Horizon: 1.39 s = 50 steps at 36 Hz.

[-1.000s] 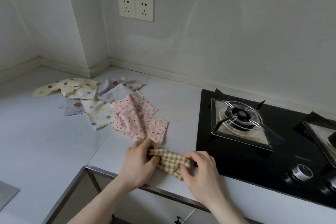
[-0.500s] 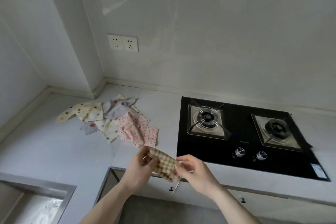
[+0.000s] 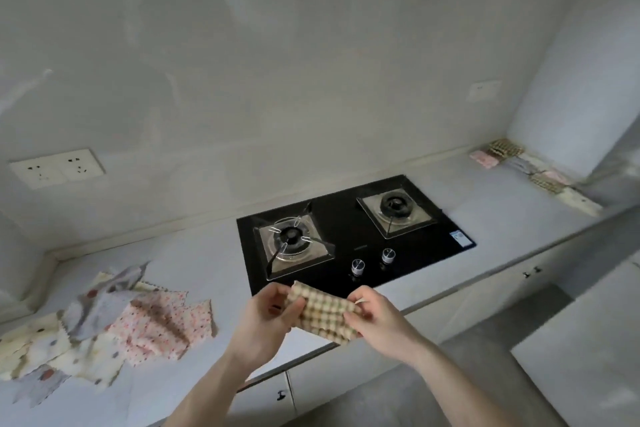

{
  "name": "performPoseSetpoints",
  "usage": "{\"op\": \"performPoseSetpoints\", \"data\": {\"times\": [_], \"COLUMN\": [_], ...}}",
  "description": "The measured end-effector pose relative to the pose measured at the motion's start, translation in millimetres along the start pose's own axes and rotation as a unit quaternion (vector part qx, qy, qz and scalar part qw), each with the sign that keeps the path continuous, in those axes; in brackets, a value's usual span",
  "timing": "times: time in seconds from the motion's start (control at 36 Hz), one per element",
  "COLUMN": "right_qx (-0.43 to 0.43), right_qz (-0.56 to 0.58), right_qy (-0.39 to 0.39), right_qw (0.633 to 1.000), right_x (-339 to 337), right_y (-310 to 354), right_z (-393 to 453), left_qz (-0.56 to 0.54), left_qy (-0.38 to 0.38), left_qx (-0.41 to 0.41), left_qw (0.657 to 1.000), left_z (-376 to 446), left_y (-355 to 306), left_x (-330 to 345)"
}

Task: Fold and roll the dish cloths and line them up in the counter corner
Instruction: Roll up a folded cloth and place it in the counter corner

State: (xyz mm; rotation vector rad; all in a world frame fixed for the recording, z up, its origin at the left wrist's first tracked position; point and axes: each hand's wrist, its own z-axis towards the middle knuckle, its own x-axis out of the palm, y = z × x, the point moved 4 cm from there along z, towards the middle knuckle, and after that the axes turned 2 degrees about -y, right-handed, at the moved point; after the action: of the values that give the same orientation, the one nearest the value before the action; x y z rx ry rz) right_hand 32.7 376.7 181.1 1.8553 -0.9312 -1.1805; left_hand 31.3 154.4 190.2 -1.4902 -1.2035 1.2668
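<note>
holding a folded checked cloth (image 3: 323, 314) in mid-air above the front edge of the counter (image 3: 194, 263), a person grips it at both ends: the left hand (image 3: 266, 317) has its fingers curled round the left end with the thumb on top, and the right hand (image 3: 375, 317) pinches the right end between thumb and curled fingers. the beige-and-cream cloth sags slightly between the two hands, its lower edge hanging just below the right hand's fingers. directly beyond the hands lies a black two-burner gas hob (image 3: 353, 236), its two knobs (image 3: 372, 262) just past the cloth. well off to the left of the left hand, a loose heap of unfolded cloths (image 3: 114, 322) is spread on the counter, a pink floral one (image 3: 162, 319) nearest that hand, with grey and cream spotted pieces further left. far to the right of the right hand and beyond it, in the counter corner, a row of cloths (image 3: 533, 173) lies along the foot of the side wall; blur hides how each is folded or rolled. a double wall socket (image 3: 57, 168) sits on the wall above and to the left of the hands, and white cabinet doors (image 3: 273, 395) show below the forearms.
</note>
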Motion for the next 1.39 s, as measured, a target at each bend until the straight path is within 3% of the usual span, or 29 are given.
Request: {"op": "performPoseSetpoints", "data": {"times": [0.17,0.42,0.64,1.06,1.39], "right_qx": [0.01,0.026,0.021,0.028,0.085], "right_qz": [0.016,0.034,0.01,-0.006,-0.012], "right_qy": [-0.063,-0.135,-0.126,-0.152,-0.173], "right_qw": [0.998,0.99,0.992,0.988,0.981], "right_x": [-78.5,-220.8,-342.7,-493.2,-585.4], "right_y": [-20.5,-84.7,-134.7,-193.6,-227.6], "right_z": [-14.8,-39.8,-46.2,10.8,95.2], "left_qz": [0.068,0.122,0.101,0.158,0.206], "left_qy": [0.116,0.144,0.131,0.158,0.181], "left_qx": [0.002,0.043,0.038,0.022,0.011], "left_qw": [0.991,0.981,0.985,0.974,0.962], "left_z": [33.3,68.1,81.9,180.4,314.8], "left_y": [-34.1,-85.9,-125.8,-162.7,-176.9], "left_x": [78.1,232.6,355.9,482.2,564.0]}}
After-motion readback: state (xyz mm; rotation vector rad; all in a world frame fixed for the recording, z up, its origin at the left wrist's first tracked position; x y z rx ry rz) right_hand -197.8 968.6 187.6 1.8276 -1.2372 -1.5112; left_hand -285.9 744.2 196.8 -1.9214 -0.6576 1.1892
